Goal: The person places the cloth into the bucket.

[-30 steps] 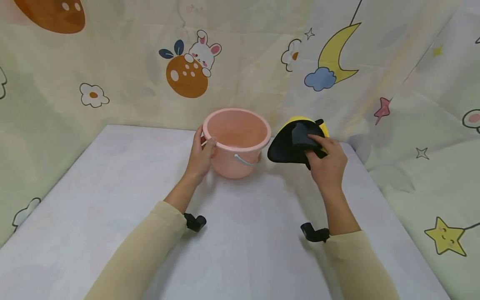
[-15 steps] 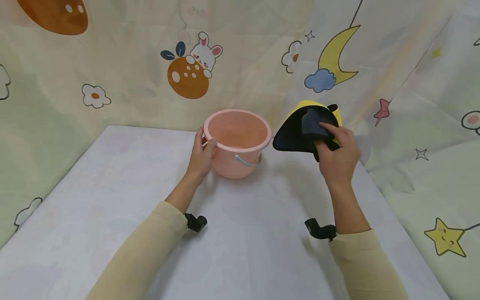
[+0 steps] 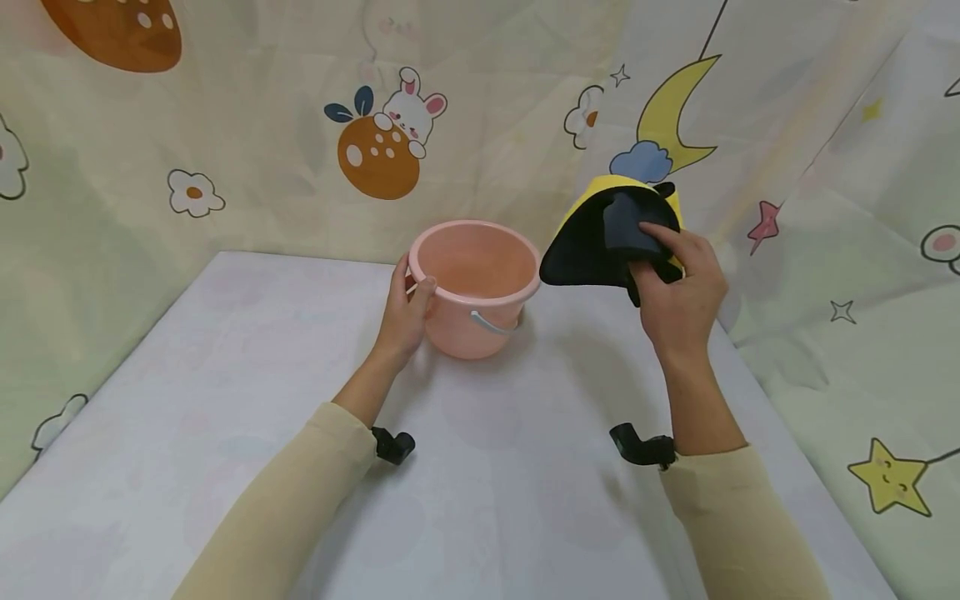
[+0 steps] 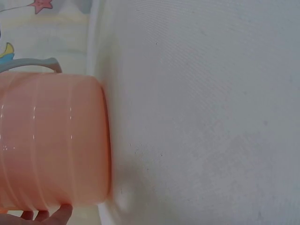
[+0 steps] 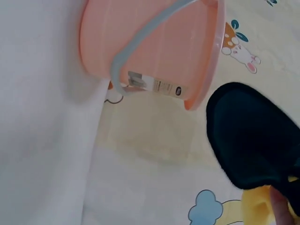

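Observation:
A pink plastic bucket (image 3: 457,329) stands upright on the white table, its grey handle (image 3: 487,323) hanging down in front. My left hand (image 3: 401,317) holds the bucket at its left side, thumb near the rim; in the left wrist view its fingertips (image 4: 61,214) lie against the wall. Right of the bucket, my right hand (image 3: 686,300) pinches a floppy black and yellow item (image 3: 581,250), its exact kind unclear, with a dark grey patch between thumb and fingers. That item hangs in the air about level with the rim. In the right wrist view its black side (image 5: 248,136) shows beside the bucket.
A white table surface (image 3: 480,500) stretches below both arms. Behind and to the right hangs a pale printed cloth (image 3: 270,133) with cartoon pictures. Black wrist mounts (image 3: 643,446) stick out from both sleeves. The bucket stands near the table's back edge.
My right hand has lifted the black and yellow item upward and moved slightly right, then the item swings a little back toward the bucket. The left hand and bucket stay in place.

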